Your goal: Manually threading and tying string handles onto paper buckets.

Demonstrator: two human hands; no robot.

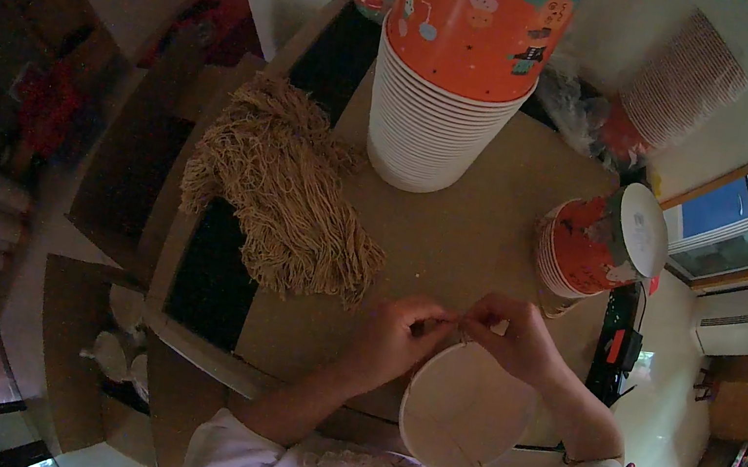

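A white paper bucket (465,409) rests against me at the table's near edge, its open mouth facing up. At its far rim, my left hand (408,340) and my right hand (517,339) meet with fingertips pinched together on what looks like a thin tan cord. Most of that cord is hidden by the fingers; a thin line crosses the bucket's inside near the bottom rim. Left of my hands lies a big bundle of tan cords (286,194). Beyond it stands a tall stack of nested paper buckets (443,116), the top one printed orange and green.
A shorter stack of orange buckets (580,243) leans at the table's right side. Plastic-wrapped buckets (687,78) stand at the far right, near crumpled clear plastic (570,98). Cardboard boxes (80,363) sit on the floor left of the table.
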